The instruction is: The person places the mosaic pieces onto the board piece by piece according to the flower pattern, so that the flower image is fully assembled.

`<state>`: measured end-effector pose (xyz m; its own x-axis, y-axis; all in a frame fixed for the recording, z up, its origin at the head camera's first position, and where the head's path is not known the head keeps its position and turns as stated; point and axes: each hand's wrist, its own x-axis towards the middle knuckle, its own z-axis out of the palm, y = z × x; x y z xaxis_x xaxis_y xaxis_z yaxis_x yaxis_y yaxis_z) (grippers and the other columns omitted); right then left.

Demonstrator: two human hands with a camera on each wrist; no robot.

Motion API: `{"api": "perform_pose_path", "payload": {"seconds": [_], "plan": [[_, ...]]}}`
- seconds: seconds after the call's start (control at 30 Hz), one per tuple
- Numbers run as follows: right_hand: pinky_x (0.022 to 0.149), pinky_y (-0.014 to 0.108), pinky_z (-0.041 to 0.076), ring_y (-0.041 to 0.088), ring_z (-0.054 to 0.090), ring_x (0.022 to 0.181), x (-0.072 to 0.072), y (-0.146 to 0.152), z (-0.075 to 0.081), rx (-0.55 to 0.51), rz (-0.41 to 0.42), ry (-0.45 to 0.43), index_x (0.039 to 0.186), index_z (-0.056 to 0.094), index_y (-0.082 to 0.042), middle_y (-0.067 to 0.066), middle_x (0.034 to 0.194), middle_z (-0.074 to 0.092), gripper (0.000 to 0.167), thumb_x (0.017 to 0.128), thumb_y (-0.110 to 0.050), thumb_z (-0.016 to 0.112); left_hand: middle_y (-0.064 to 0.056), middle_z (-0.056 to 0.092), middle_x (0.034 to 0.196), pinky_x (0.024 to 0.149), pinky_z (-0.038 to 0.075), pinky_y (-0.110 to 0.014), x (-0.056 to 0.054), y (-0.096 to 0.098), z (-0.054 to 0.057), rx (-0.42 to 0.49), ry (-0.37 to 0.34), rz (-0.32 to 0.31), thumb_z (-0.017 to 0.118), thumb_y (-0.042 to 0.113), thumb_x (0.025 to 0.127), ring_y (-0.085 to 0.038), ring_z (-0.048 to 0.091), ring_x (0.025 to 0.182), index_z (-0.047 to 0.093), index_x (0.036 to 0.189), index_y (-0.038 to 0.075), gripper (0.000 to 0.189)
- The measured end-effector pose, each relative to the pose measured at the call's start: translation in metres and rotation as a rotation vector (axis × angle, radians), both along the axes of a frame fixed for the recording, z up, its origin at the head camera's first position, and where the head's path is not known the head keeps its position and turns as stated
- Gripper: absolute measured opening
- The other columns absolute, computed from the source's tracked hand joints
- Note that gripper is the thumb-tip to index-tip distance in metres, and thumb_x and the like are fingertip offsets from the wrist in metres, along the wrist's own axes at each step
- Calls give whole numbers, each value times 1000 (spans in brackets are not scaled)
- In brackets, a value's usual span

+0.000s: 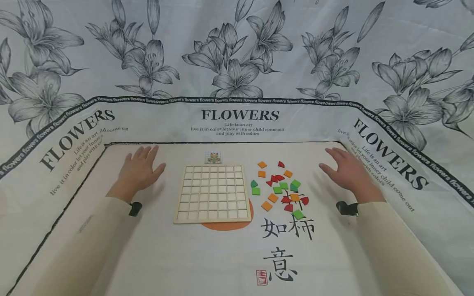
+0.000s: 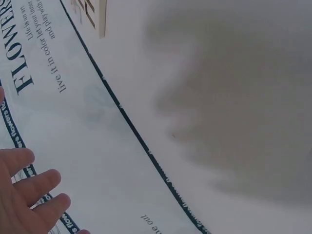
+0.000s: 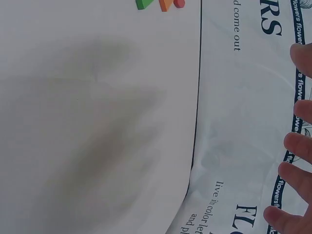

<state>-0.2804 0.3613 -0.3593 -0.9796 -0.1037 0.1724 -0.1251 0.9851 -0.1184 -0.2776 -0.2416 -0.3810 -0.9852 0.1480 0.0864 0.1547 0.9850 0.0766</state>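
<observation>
In the head view my left hand hovers left of a pale wooden grid board, its fingers spread and holding nothing. On the other side my right hand hovers, fingers extended and apart, with nothing in it. Between the board and my right hand lie loose flat pieces: orange squares, green squares, red quarter rounds and dark green ones. No pieces show in the board's cells. A small card with a colored pattern touches or nearly touches the board's far edge.
A white cloth covers the table, printed with an orange shape partly under the board and black characters. Cloth walls with flower prints and lettering rise at the back and both sides.
</observation>
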Motion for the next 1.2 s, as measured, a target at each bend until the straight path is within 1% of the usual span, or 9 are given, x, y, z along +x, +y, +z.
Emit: {"api": "perform_pose_path", "payload": {"seconds": [0.07,0.27,0.43,0.6,0.87,1.0,1.2], "plan": [[112,65,23,47,27,138,2,-2,0,4,10,3,147,37,-5,27,151,31,74,95,-55,48,-28,21,156,115,12,-67,3,2,-1,6,-7,-5,32,48,101,-47,14,145,13,155,3,73],[109,66,26,49,29,137,8,-4,-5,-1,54,4,144,41,-6,27,151,31,63,95,-43,54,-28,23,155,115,16,-66,12,9,-3,29,-45,-15,36,44,100,-47,17,144,15,154,3,72],[107,67,29,50,30,136,12,-7,-6,-20,67,-17,144,42,-7,27,152,30,60,94,-37,57,-28,24,155,116,18,-64,17,12,-9,45,-66,-27,37,43,100,-46,19,144,16,154,3,70],[107,68,29,50,30,136,17,-11,-7,-32,69,-46,144,42,-7,26,152,29,59,94,-36,57,-27,27,154,115,21,-63,22,15,-15,70,-70,-50,39,41,100,-46,23,143,19,154,3,69],[110,66,28,48,28,138,23,-17,-10,-43,65,-91,143,44,-9,24,153,30,58,93,-35,58,-26,28,154,117,22,-60,30,21,-21,84,-101,-59,41,37,100,-45,24,143,20,154,4,67],[110,65,27,48,29,138,25,-19,-11,-45,76,-110,140,48,-8,24,152,32,54,93,-33,59,-26,30,153,116,24,-59,34,25,-24,96,-118,-73,44,36,99,-45,26,142,24,153,4,66],[111,64,28,47,32,137,28,-23,-13,-49,101,-142,136,52,-5,25,149,37,50,94,-32,59,-24,34,152,115,27,-58,38,29,-29,95,-140,-71,49,36,98,-43,30,141,27,152,5,66]]}}
